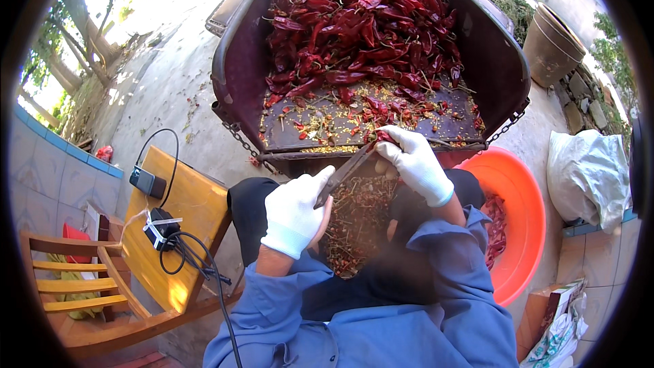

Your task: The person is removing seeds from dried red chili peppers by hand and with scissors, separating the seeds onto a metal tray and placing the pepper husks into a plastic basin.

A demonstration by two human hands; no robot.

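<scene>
In white gloves, both my hands meet just in front of the open end of a dark red cart bed (501, 54). My left hand (289, 215) is closed around the handles of dark metal scissors (346, 172), whose blades point up and right. A dried red chili pepper (384, 137) is pinched in my right hand (417, 165), right at the scissor tips. A large heap of dried red chilies (361, 24) fills the cart's far part. Loose seeds and chili bits lie on its near floor. Cut stems and scraps (354, 225) are gathered below my hands, between my knees.
An orange basin (528, 252) holding some chilies stands by my right knee. On my left, a wooden chair (197, 197) carries black adapters (161, 226) and cables. Chains (242, 140) hang at the cart's corners. A white sack (589, 174) and a brown bin (553, 44) are farther right.
</scene>
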